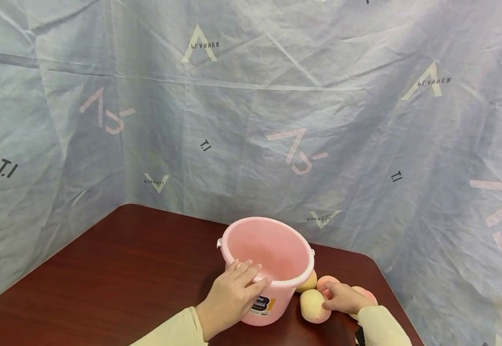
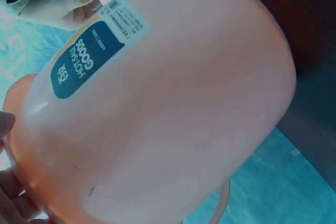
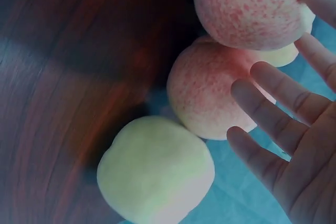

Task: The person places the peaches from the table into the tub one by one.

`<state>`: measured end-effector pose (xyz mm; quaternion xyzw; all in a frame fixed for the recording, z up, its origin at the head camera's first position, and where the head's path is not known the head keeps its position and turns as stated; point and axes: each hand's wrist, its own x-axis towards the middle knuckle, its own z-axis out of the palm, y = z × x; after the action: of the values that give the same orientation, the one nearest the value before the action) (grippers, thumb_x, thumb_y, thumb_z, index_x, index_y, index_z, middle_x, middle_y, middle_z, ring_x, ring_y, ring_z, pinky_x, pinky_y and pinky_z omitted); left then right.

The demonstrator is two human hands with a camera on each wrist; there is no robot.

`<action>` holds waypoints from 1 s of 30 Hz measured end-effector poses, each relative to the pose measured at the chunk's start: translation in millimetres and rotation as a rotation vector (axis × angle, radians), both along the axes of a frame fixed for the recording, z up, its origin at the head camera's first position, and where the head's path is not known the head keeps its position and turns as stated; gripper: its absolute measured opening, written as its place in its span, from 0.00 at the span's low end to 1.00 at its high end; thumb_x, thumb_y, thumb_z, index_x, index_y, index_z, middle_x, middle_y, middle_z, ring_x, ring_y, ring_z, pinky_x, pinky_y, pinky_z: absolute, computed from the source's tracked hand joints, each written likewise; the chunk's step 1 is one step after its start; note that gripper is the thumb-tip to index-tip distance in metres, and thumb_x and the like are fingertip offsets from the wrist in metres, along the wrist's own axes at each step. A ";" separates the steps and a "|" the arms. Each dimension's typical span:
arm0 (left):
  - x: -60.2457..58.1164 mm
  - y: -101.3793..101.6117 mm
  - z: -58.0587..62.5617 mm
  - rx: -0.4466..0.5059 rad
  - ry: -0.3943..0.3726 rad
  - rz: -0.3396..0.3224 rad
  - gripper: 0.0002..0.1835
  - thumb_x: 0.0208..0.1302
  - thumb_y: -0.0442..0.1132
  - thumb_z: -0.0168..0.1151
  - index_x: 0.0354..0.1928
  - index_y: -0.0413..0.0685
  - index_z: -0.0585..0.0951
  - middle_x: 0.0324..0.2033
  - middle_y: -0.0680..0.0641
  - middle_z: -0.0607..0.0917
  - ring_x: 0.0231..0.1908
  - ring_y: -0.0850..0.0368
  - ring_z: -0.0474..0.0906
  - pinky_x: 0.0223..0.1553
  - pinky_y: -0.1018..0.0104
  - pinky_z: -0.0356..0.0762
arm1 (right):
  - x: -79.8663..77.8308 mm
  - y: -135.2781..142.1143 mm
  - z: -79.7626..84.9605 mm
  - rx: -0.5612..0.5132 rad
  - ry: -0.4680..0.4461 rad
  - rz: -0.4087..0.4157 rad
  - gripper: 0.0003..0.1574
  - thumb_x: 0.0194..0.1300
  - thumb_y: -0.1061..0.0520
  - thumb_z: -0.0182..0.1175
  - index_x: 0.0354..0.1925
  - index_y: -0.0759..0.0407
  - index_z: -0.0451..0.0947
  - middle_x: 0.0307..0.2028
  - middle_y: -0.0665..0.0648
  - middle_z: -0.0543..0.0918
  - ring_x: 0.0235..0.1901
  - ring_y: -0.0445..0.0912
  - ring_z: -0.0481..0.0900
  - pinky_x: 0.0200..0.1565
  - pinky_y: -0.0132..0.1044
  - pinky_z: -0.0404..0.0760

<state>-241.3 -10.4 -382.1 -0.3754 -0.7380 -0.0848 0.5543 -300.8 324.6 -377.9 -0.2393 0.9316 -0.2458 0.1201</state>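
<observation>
A pink plastic bucket [image 1: 283, 300] with a dark label stands tilted on the table. My left hand [image 1: 229, 300] grips its near rim, fingers over the edge toward the inside; fingertips [image 2: 9, 195] show at the rim in the left wrist view. To the right of the bucket, my right hand [image 1: 345, 299] touches the nearest peach [image 1: 311, 307] with thumb and forefinger. In the right wrist view its fingers are spread and fairly straight beside a pink-speckled peach [image 3: 247, 9]. Another pink peach [image 3: 210, 90] and a pale green-yellow one [image 3: 155, 169] lie close by.
The dark red-brown table [image 1: 117, 278] extends left of the bucket. Another peach [image 1: 365, 294] is partly hidden behind my right hand, and a yellow one [image 1: 308, 283] sits against the bucket. Grey-blue printed cloth [image 1: 242, 120] hangs behind the table and along both sides.
</observation>
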 end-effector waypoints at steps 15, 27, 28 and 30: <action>-2.9 -1.1 0.6 0.010 0.042 -0.008 0.23 0.77 0.43 0.36 0.40 0.57 0.86 0.43 0.47 0.85 0.43 0.50 0.83 0.46 0.54 0.80 | -6.8 -12.3 -1.2 -0.035 0.085 0.044 0.20 0.47 0.61 0.64 0.41 0.68 0.77 0.30 0.52 0.76 0.28 0.37 0.67 0.33 0.32 0.69; 2.4 0.2 0.4 -0.018 -0.050 0.024 0.28 0.76 0.44 0.30 0.41 0.59 0.86 0.44 0.47 0.86 0.46 0.51 0.82 0.48 0.55 0.80 | -8.3 -23.7 -13.7 0.058 0.094 0.010 0.30 0.45 0.59 0.70 0.48 0.67 0.77 0.40 0.58 0.82 0.39 0.47 0.75 0.44 0.39 0.74; 2.3 0.2 0.4 -0.020 -0.050 0.026 0.28 0.76 0.44 0.30 0.41 0.59 0.86 0.44 0.47 0.86 0.47 0.52 0.82 0.48 0.55 0.80 | -8.0 -24.7 -14.2 0.068 0.091 -0.008 0.31 0.44 0.58 0.70 0.48 0.66 0.77 0.41 0.59 0.81 0.39 0.48 0.75 0.45 0.40 0.74; 1.6 0.2 0.5 -0.021 -0.038 0.024 0.28 0.76 0.43 0.30 0.41 0.59 0.86 0.44 0.48 0.85 0.46 0.52 0.82 0.48 0.55 0.79 | -7.7 -26.4 -14.4 0.077 0.092 -0.035 0.32 0.43 0.57 0.72 0.49 0.65 0.77 0.40 0.58 0.81 0.39 0.48 0.75 0.44 0.42 0.74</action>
<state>-239.6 -10.2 -381.7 -0.3705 -0.7537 -0.0775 0.5373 -308.5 298.3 -392.4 -0.2291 0.9490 -0.2004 0.0821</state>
